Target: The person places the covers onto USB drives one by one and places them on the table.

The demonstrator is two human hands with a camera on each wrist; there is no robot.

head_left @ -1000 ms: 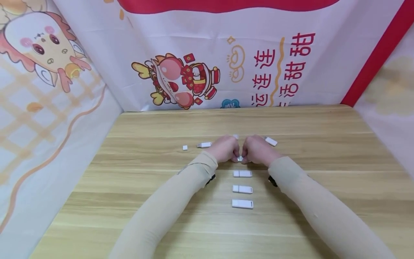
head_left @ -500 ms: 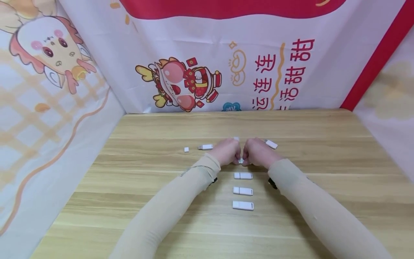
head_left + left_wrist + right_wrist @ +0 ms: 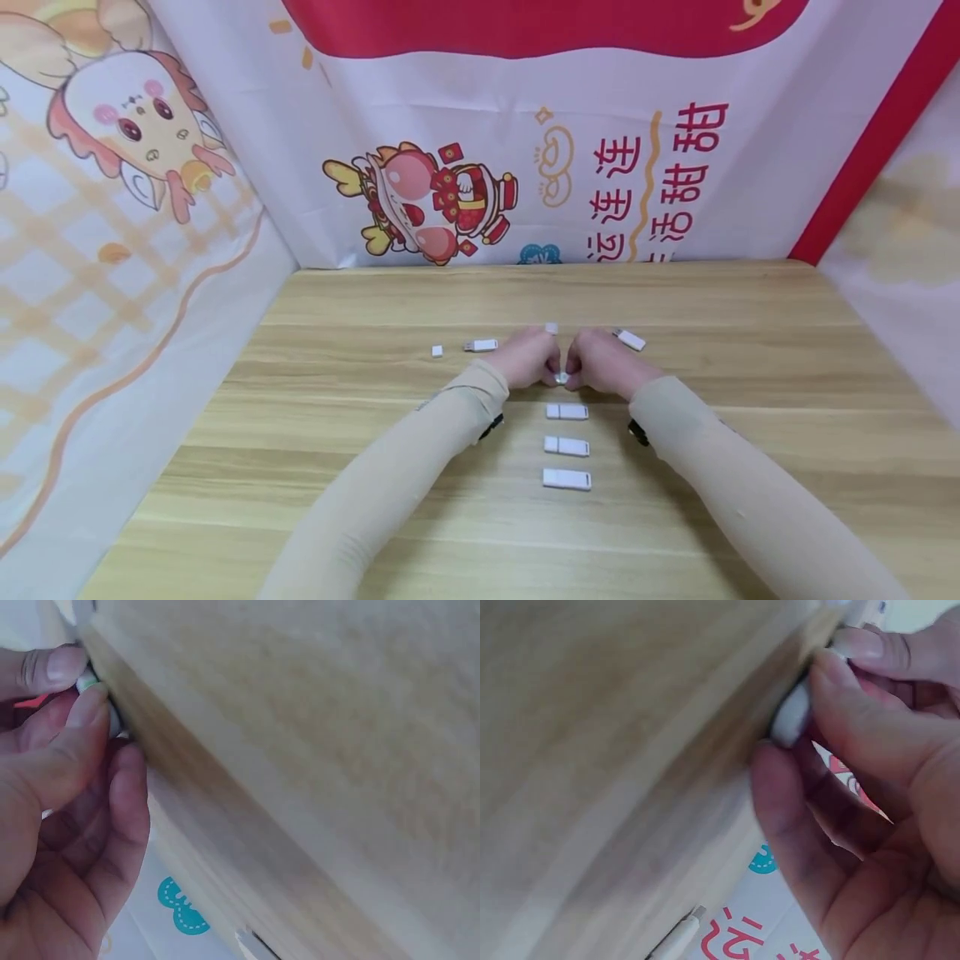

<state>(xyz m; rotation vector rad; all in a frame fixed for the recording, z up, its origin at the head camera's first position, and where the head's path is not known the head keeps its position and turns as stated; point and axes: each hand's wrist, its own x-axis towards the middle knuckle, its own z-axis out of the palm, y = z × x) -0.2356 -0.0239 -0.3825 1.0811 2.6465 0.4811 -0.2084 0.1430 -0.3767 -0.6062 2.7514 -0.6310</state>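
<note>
In the head view my left hand [image 3: 528, 357] and right hand [image 3: 603, 362] meet over the table, and a small white USB stick [image 3: 561, 377] shows between their fingertips. The left wrist view has my left thumb and fingers pinching one end of the stick [image 3: 88, 680], the other hand's thumb close beside it. Seen from the right wrist, my right thumb and fingers grip its white body [image 3: 791, 720]. Fingers hide much of it, so I cannot tell whether its cap is fully on. Just nearer on the table lies a white USB stick [image 3: 567, 412] with its cap on.
Two more capped sticks [image 3: 566, 446] [image 3: 567, 479] continue the column toward me. Beyond my hands lie an uncapped stick [image 3: 483, 345] at left, another uncapped stick [image 3: 630, 339] at right, and two loose white caps [image 3: 437, 352] [image 3: 551, 328]. A printed cloth [image 3: 465, 92] hangs behind the wooden table [image 3: 360, 300].
The head view has tilted slightly upward, so everything sits a little lower and further right in the picture. Both hands keep hold of the USB stick between them; the other sticks lie as before.
</note>
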